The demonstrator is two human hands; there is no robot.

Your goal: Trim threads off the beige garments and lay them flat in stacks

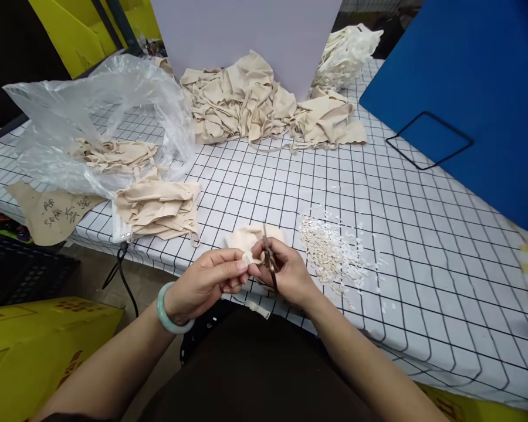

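Note:
At the table's front edge, my left hand [215, 272], with a pale green bangle [162, 310] on the wrist, is closed in a pinch on a beige fabric piece [240, 237]. A small white bit of it shows at the fingertips. Close beside it, my right hand [290, 272] grips dark metal scissors [270, 264], blades pointing away from me. Its fingertips also touch the fabric near my left thumb. Part of the piece lies on the table behind my hands, and a strap end [257, 309] hangs over the edge.
Small cut scraps [330, 252] lie to the right. A folded beige stack [158, 208] and a clear plastic bag [158, 99] are at left. Behind is a large beige garment heap [246, 99]. A blue board [470, 88] stands at right; a black cable [121, 275] hangs at left.

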